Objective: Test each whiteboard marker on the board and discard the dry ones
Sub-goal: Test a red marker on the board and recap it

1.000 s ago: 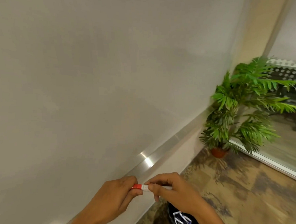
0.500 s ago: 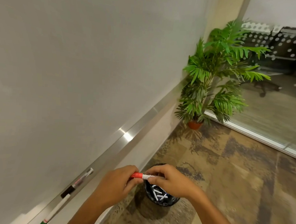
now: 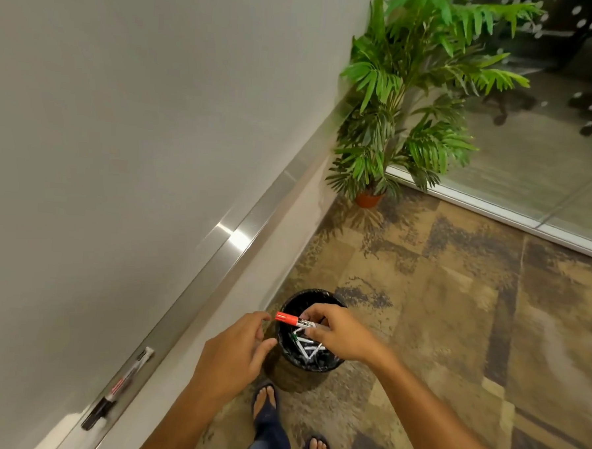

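My right hand [image 3: 337,334] pinches a white marker with a red cap [image 3: 293,320] and holds it level over a small black bin [image 3: 311,331] on the floor. Several discarded markers lie inside the bin. My left hand [image 3: 233,355] hovers just left of the red cap, fingers loosely spread and off the marker. The whiteboard [image 3: 139,113] fills the left side. On its metal tray [image 3: 217,261] lies a black-capped marker [image 3: 121,387].
A potted green plant [image 3: 407,93] stands in the corner ahead. A glass partition with a white floor rail [image 3: 494,207] runs along the right. My feet in sandals [image 3: 317,448] stand on patterned carpet just behind the bin.
The view has tipped down from the board to the floor and bin. My left hand has let go of the red cap; the right hand now holds the marker over the bin.
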{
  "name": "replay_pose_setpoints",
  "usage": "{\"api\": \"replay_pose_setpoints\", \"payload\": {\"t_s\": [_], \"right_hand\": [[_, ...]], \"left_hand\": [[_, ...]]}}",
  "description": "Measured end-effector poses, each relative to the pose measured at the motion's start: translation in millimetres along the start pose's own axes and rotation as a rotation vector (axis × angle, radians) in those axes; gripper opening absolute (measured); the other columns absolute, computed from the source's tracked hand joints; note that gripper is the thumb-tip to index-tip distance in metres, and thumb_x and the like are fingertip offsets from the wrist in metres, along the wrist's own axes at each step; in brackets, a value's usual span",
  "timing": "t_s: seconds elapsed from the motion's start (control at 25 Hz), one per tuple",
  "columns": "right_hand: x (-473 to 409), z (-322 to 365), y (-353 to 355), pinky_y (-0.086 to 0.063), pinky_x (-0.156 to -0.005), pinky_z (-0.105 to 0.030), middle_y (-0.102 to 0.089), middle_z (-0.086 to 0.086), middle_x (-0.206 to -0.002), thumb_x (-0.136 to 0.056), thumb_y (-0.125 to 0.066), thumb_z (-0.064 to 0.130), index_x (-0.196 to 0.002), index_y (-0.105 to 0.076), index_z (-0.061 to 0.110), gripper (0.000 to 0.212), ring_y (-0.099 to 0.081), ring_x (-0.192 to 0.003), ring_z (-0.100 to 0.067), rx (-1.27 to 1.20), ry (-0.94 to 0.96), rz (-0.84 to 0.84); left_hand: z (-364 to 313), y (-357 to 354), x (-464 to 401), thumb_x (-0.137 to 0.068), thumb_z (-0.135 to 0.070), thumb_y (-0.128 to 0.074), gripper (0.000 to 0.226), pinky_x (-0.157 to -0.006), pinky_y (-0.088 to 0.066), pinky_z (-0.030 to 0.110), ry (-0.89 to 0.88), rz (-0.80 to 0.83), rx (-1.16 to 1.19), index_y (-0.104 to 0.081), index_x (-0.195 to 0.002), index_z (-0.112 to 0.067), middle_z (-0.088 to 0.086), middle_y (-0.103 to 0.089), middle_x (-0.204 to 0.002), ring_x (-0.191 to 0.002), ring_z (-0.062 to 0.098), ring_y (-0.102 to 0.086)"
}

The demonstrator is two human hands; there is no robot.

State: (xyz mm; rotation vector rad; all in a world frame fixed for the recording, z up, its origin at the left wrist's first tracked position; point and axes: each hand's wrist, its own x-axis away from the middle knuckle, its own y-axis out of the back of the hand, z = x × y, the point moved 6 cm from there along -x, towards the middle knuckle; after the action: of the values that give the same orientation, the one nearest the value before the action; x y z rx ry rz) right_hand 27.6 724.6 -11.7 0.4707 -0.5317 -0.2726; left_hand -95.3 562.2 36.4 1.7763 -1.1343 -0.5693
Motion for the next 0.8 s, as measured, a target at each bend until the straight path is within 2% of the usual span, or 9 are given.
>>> {"api": "replay_pose_setpoints", "payload": {"t_s": [0.2,0.28,0.4,0.52,0.68,0.8], "right_hand": [[-38,-44,-4,-0.045,-0.061,-0.021,-0.062,0.006,-0.099,-0.097,-0.064,0.024,-0.115,-0.063,0.027,0.018,-0.061,-0.076,-0.008,-0.045,-0.174,-0.075],[-52,-60,-4,-0.043,-0.064,-0.019,-0.06,0.008,-0.103,-0.097,-0.065,0.023,-0.116,-0.063,0.025,0.019,-0.06,-0.078,-0.005,-0.075,-0.234,-0.115],[-72,-87,-3,-0.046,-0.07,-0.029,-0.059,0.011,-0.1,-0.095,-0.068,0.026,-0.115,-0.062,0.024,0.021,-0.061,-0.083,-0.016,-0.097,-0.307,-0.159],[-85,-106,-3,-0.051,-0.075,-0.038,-0.061,0.007,-0.1,-0.094,-0.069,0.027,-0.11,-0.061,0.027,0.018,-0.06,-0.083,-0.016,-0.12,-0.338,-0.173],[-102,-130,-10,-0.051,-0.078,-0.033,-0.06,0.008,-0.102,-0.094,-0.069,0.028,-0.113,-0.061,0.026,0.021,-0.06,-0.086,-0.012,-0.102,-0.361,-0.176],[-115,-145,-16,-0.052,-0.081,-0.035,-0.061,0.008,-0.102,-0.094,-0.069,0.028,-0.115,-0.06,0.025,0.023,-0.06,-0.088,-0.011,-0.075,-0.371,-0.156]], "left_hand": [[27,-21,-30,-0.096,-0.053,-0.045,0.027,-0.068,-0.048,0.016,-0.064,0.097,0.006,-0.054,-0.118,-0.04,-0.023,-0.052,-0.096,-0.085,-0.002,-0.054],[34,-31,-48,-0.096,-0.055,-0.041,0.03,-0.067,-0.048,0.017,-0.104,0.132,0.012,-0.055,-0.117,-0.04,-0.023,-0.053,-0.095,-0.083,-0.002,-0.054],[37,-47,-77,-0.096,-0.053,-0.04,0.031,-0.065,-0.049,0.019,-0.149,0.141,0.022,-0.057,-0.116,-0.036,-0.021,-0.055,-0.096,-0.083,-0.001,-0.056],[37,-59,-98,-0.097,-0.049,-0.043,0.027,-0.065,-0.049,0.02,-0.181,0.136,0.044,-0.058,-0.114,-0.034,-0.02,-0.056,-0.095,-0.083,0.0,-0.057],[48,-80,-117,-0.096,-0.048,-0.041,0.03,-0.068,-0.05,0.02,-0.203,0.141,0.052,-0.06,-0.113,-0.033,-0.02,-0.058,-0.096,-0.086,-0.001,-0.058],[59,-97,-128,-0.097,-0.048,-0.042,0.032,-0.071,-0.05,0.021,-0.191,0.148,0.028,-0.061,-0.115,-0.03,-0.017,-0.059,-0.101,-0.089,0.002,-0.06]]}}
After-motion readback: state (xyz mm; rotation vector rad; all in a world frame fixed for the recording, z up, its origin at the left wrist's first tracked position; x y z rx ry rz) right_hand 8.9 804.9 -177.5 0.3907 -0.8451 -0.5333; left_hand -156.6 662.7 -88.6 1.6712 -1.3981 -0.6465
